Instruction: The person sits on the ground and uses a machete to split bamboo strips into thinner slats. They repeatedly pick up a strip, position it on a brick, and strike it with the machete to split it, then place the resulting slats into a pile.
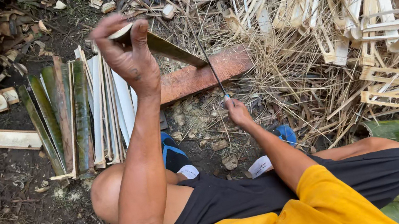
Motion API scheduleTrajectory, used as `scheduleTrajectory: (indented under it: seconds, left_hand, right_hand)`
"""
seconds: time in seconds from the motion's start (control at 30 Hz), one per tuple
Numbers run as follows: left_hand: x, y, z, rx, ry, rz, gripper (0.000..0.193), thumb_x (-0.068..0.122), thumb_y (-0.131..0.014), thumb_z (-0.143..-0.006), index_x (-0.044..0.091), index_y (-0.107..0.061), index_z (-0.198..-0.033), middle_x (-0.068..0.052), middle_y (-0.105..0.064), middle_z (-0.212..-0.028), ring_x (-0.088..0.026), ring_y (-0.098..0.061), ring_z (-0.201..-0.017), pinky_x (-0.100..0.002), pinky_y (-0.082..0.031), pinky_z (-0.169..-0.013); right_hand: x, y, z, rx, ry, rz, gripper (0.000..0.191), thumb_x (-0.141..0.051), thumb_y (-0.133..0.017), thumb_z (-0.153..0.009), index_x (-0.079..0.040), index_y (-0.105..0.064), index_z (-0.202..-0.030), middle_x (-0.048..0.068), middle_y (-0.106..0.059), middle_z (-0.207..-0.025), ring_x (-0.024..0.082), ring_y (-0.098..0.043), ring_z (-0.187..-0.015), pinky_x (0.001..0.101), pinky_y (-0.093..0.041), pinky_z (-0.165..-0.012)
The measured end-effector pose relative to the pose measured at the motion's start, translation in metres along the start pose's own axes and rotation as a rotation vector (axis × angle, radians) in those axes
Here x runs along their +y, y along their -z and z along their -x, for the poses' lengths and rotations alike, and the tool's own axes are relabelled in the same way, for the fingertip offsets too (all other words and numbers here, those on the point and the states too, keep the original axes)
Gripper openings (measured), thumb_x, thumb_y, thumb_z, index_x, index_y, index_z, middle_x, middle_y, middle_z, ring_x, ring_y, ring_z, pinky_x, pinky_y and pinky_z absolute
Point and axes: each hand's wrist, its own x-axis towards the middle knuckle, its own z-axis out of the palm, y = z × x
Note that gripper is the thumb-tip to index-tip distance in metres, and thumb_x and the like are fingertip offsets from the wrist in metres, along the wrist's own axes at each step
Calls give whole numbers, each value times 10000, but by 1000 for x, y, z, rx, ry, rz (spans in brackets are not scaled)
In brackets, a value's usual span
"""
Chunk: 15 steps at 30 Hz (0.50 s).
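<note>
Bamboo strip and knife in my hands over a reddish board.

My left hand (129,59) is closed around the knife (169,48), blade angled down to the board (205,77). My right hand (237,112) pinches the thin bamboo strip (206,58), standing upright against the blade. Split slats (78,114) lie just left.

Seen from above, the left hand (129,56) is raised, its fingers (138,34) wrapped around the handle of a long knife (174,50) whose blade slants down to the right. The right hand (236,111) pinches the lower end of a thin bamboo strip (204,56) standing against the blade. A reddish board (205,77) lies on the ground beneath. Split slats (89,112) lie stacked to the left, and pale offcuts (354,20) are heaped at the right.
</note>
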Motion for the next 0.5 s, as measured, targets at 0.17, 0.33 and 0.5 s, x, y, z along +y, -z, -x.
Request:
scheduleTrajectory:
  seconds: [0.17, 0.33, 0.5]
  left_hand:
    - [-71, 23, 59, -174, 473, -142, 338, 401, -701, -982, 119, -605, -1141, -8, -606, -983, -160, -611, -956, -330, -535, -880]
    - [-111, 46, 98, -335, 628, -537, 223, 247, -648, -1059, 118, -661, -1240, -81, -747, -1156, -239, -698, -1094, -445, -543, -986]
    - [-99, 43, 62, 66, 790, -489, 800, 192, -617, -967, 195, -99, -1576, -103, -772, -941, -216, -767, -740, -336, -648, -616]
  right_hand:
    - [34, 14, 19, -235, -179, -27, 433, -297, -705, -839, -125, -515, -1188, 92, -709, -731, 189, -674, -580, 384, -561, -553]
    - [75, 10, 50, -114, -4, 330, 449, -214, -761, -784, 23, -612, -1136, 256, -715, -862, 367, -698, -743, 463, -568, -697]
    - [88, 35, 63, 42, 38, 473, 289, -203, -697, -813, -42, -688, -1053, 265, -732, -831, 433, -707, -827, 510, -558, -800]
